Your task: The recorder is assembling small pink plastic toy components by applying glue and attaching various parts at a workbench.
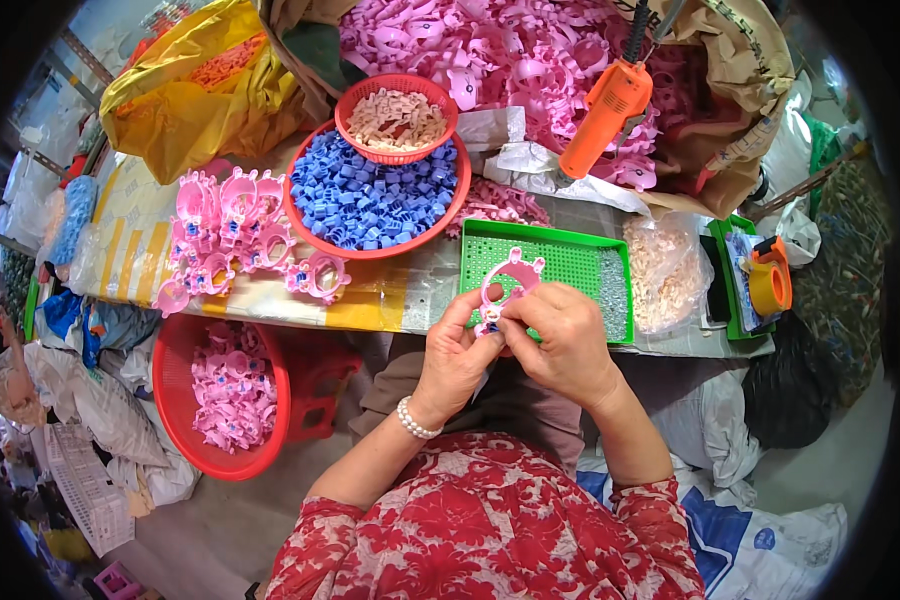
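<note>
Between both hands is a pink plastic ring-shaped toy part (526,270) with small ear-like knobs on top, raised over the front edge of a green tray (547,236). My left hand (448,362), a beaded bracelet on its wrist, grips the part's left side with thumb and fingers. The fingertips of my right hand (573,345) are pinched at the part's lower edge; whether they hold a smaller piece there is hidden. Small shiny metal bits (613,290) lie in the tray's right side.
A red basket of blue pieces (370,195) carries a smaller red basket (397,152) of pale pieces. Pink assemblies (232,225) stand at left. An orange electric screwdriver (607,115) hangs above the table. A red basket (170,400) of pink parts is lower left; orange tape dispenser (770,285) at right.
</note>
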`<state>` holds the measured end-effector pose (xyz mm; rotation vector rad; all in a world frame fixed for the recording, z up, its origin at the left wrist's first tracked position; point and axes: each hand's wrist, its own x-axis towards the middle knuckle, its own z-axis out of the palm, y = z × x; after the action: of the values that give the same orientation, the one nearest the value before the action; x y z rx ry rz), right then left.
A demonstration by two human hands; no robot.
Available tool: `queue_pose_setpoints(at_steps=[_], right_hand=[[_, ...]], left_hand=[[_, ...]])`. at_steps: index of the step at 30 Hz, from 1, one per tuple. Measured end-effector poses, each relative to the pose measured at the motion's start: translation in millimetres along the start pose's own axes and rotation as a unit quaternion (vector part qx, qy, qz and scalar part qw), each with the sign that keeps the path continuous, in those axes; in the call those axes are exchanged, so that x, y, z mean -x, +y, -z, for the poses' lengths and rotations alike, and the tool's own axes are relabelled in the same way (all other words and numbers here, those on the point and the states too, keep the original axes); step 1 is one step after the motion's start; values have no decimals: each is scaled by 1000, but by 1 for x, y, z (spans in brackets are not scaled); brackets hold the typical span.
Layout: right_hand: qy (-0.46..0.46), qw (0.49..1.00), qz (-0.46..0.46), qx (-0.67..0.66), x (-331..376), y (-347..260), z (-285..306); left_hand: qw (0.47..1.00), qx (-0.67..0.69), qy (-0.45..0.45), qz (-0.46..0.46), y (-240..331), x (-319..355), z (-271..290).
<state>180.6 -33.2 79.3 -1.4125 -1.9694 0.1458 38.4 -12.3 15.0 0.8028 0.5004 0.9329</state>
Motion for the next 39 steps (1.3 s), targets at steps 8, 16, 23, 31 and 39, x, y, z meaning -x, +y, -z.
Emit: queue_pose_setpoints(at_steps=[8, 16, 23, 31, 39], right_hand=[[8, 999, -40, -32, -1, -1, -6], [67, 997, -3, -41, -1, 10, -11], [88, 992, 0, -89, 4, 19, -6], [154, 981, -105, -53, 17, 44, 4], [161, 969, -182, 47, -4, 96, 11]], left_hand=[[1000, 4, -6, -26, -6, 2, 6], [997, 71, 23, 6, 1, -3, -3], [998, 67, 2, -11, 2, -6, -7], [997, 65, 35, 17, 12, -10, 9], [993, 19, 65, -96, 44, -18, 14]])
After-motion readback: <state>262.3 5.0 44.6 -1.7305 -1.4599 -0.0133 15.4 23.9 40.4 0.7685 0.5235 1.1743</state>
